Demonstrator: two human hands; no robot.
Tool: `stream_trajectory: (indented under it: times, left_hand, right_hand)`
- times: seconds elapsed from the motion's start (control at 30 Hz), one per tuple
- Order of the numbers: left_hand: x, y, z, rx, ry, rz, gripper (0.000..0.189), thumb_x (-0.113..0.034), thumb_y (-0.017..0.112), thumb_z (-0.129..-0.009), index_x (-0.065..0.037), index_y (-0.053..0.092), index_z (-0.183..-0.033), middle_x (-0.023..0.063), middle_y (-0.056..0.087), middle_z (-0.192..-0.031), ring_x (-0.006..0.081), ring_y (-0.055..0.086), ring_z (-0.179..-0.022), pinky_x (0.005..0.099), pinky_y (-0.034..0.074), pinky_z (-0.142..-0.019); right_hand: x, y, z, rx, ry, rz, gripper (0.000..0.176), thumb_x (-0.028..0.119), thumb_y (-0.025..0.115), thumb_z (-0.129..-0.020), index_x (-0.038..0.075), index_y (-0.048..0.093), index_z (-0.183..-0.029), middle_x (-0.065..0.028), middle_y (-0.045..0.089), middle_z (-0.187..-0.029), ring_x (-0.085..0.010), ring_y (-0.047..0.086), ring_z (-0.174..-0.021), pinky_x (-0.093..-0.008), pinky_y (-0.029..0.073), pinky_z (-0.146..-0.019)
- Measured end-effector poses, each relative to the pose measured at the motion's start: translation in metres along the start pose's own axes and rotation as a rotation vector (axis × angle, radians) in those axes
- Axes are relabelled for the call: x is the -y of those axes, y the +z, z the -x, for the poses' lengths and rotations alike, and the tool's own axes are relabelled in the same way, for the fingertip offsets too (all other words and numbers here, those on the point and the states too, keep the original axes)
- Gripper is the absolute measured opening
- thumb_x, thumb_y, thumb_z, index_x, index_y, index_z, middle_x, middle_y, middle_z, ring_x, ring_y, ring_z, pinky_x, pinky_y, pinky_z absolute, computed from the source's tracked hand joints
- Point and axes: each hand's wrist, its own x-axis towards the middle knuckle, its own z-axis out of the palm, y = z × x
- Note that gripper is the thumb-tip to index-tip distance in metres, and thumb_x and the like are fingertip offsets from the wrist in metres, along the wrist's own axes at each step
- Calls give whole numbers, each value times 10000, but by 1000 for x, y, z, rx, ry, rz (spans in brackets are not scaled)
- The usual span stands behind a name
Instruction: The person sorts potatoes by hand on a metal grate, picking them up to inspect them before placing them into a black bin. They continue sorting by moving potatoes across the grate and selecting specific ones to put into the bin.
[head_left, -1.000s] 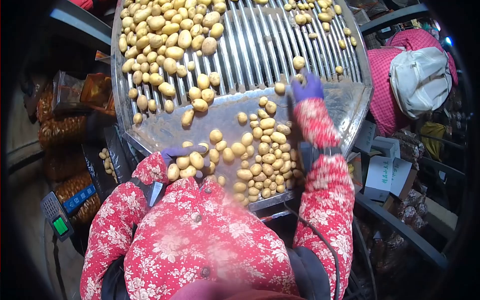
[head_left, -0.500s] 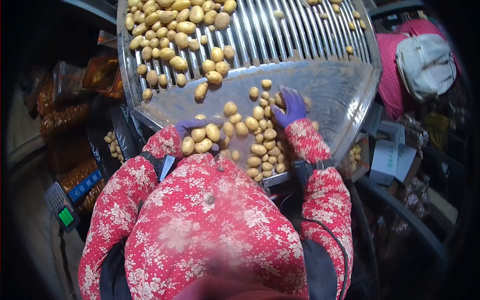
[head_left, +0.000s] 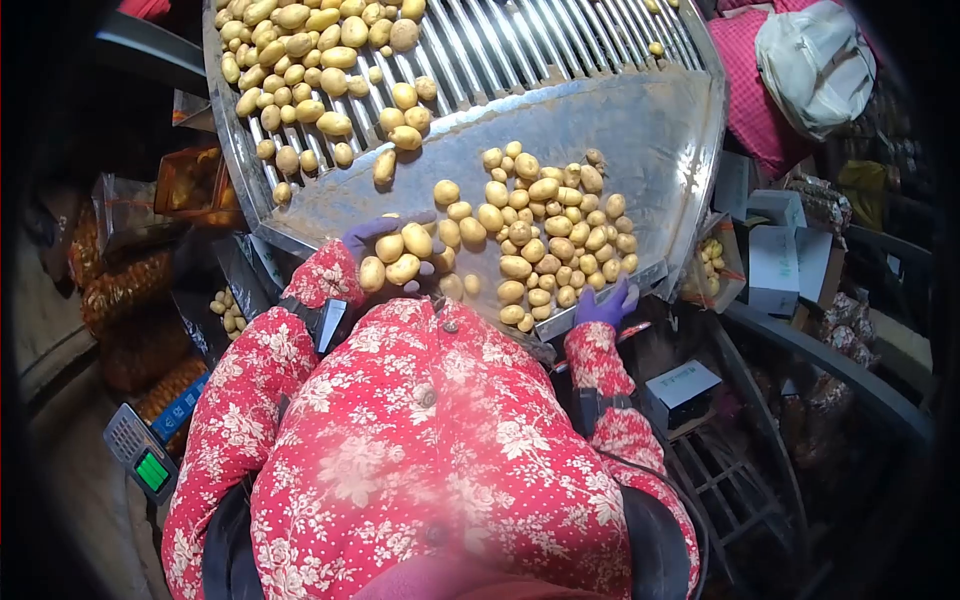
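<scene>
My left hand (head_left: 372, 236), in a purple glove, curls round several yellow potatoes (head_left: 402, 268) at the near left of the metal tray (head_left: 350, 205). Its fingers show above and below them, while the potatoes hide the palm. Beside these lies a small loose group of potatoes (head_left: 472, 230). Farther right, a dense pile of mostly smaller potatoes (head_left: 560, 235) covers the tray down to its front edge. My right hand (head_left: 603, 303), also gloved in purple, is at that edge just below the pile. Its fingers are apart, with nothing seen in them.
Beyond the tray, many potatoes (head_left: 290, 50) rest on the left of a metal roller grate (head_left: 520, 45). A person in pink (head_left: 755, 100) is at the far right. Boxes (head_left: 775, 265) stand at right; a scale display (head_left: 150, 468) and filled net bags (head_left: 125, 285) are at left.
My right hand has moved from the far side of the pile back to the tray's front edge. More potatoes now show at the pile's right. My left hand stays round its potatoes; the view has shifted.
</scene>
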Motion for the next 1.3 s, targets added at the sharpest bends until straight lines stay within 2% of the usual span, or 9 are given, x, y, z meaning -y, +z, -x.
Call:
stream_trajectory:
  times: [0.17,0.37,0.43,0.57,0.63,0.97,1.0,1.13,1.3]
  left_hand:
    - [-7,24,5,-41,-14,-4,544,-215,531,-943,-104,396,-1458,121,573,-1312,241,621,-1028,375,540,-795]
    - [0,15,0,13,78,50,539,-125,576,-912,-22,418,-1417,188,584,-1234,278,617,-1065,420,509,-924]
    - [2,-1,-7,-23,34,20,549,-188,562,-923,-34,412,-1428,171,585,-1264,255,628,-1045,388,531,-856]
    - [0,1,-5,-44,104,-196,537,-287,468,-967,-59,395,-1448,150,568,-1319,261,620,-1077,394,531,-850]
    - [2,6,-5,-68,127,-182,534,-291,455,-974,-59,390,-1451,150,554,-1336,269,614,-1095,394,526,-864]
    - [8,-32,-4,137,228,-67,636,-160,588,-903,-23,338,-1471,164,479,-1428,287,572,-1198,385,528,-885]
    - [7,-32,-6,143,217,-41,623,-168,575,-913,-23,338,-1470,164,482,-1425,284,574,-1196,380,529,-883]
    - [2,-26,-4,109,211,-82,561,-187,509,-955,-28,344,-1467,173,508,-1398,275,592,-1167,369,534,-856]
    - [-5,-43,1,48,243,-86,547,-321,404,-997,-52,340,-1469,203,561,-1334,263,619,-1129,331,535,-787]
  right_hand:
    - [-57,-6,-59,-75,-307,12,708,89,685,-651,35,478,-1326,-235,402,-1383,-389,389,-1302,-457,328,-1107]
    - [-34,-14,-189,35,-426,242,557,155,645,-780,96,542,-1324,-201,480,-1353,-400,442,-1268,-469,367,-1081]
    - [-23,-14,-229,-53,-519,662,600,287,667,-792,143,521,-1356,-196,503,-1338,-399,454,-1246,-497,392,-1042]
    - [78,22,-197,106,-853,233,643,499,650,-798,158,504,-1323,-148,434,-1384,-347,414,-1264,-484,373,-1038]
    - [111,29,-136,290,-947,533,670,591,589,-807,195,506,-1341,-137,419,-1407,-362,386,-1295,-559,267,-1084]
    - [61,-5,-45,225,-884,392,603,414,671,-775,109,557,-1283,-169,512,-1321,-404,398,-1281,-547,252,-1084]
    - [91,-11,-27,496,-773,467,536,397,683,-753,114,596,-1200,-170,513,-1312,-391,418,-1255,-541,294,-1047]
    - [78,16,17,515,-1304,325,421,354,658,-764,190,589,-1146,-109,441,-1386,-351,329,-1351,-550,253,-1106]
    - [41,5,-7,346,-1208,373,308,355,672,-780,205,667,-1049,-89,556,-1261,-362,410,-1293,-575,244,-1110]
